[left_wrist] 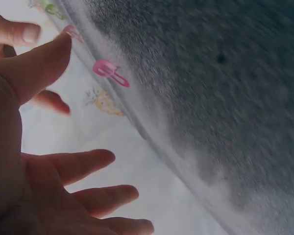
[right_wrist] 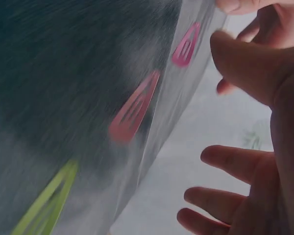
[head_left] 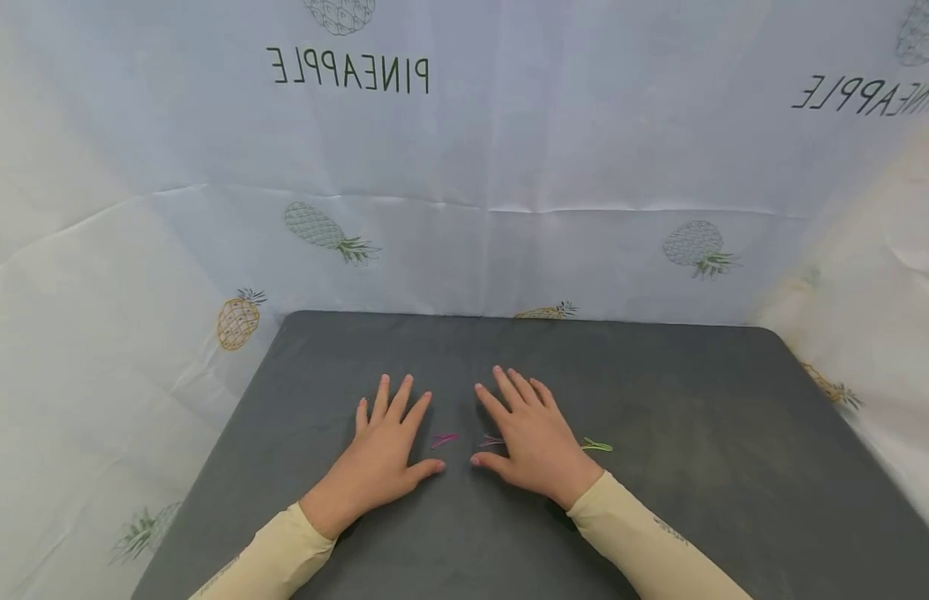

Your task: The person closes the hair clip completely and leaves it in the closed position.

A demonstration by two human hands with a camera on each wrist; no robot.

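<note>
Three snap hair clips lie in a row across the dark grey table. The magenta hair clip (head_left: 444, 439) is between the two hands, nearest the left hand (head_left: 382, 457), whose fingers are spread and hold nothing. Partly behind the right hand (head_left: 537, 442) is a pink hair clip (head_left: 491, 440); the right wrist view shows this pink clip (right_wrist: 135, 108) whole. That hand is also spread and grips nothing. A green hair clip (head_left: 597, 445) lies just right of the right hand, and its lower end is cut off in the right wrist view.
The grey table (head_left: 704, 400) has rounded far corners. A white cloth (head_left: 464, 150) printed with pineapples and mirrored lettering hangs behind it and along both sides. Pale yellow sleeves (head_left: 272, 554) cover both forearms.
</note>
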